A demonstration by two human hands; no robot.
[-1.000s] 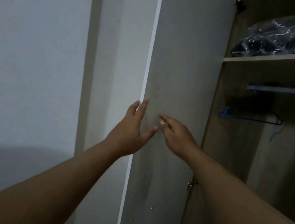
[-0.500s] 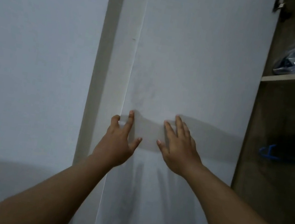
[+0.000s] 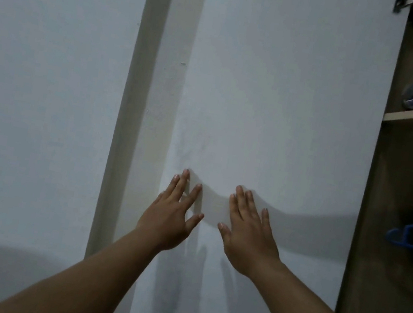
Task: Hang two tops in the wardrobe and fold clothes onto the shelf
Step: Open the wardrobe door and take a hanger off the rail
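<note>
Pressing white wardrobe door [image 3: 277, 100]: left hand [image 3: 170, 216] and right hand [image 3: 247, 234] flat, fingers straight, side by side; blue hanger [image 3: 402, 238] well right of right hand.

Two bare forearms reach forward and up, side by side. Left hand [image 3: 169, 217] open, fingers straight and spread, thumb angled right. Right hand [image 3: 248, 233] open, fingers straight, thumb angled left. Hands near, not touching.
</note>
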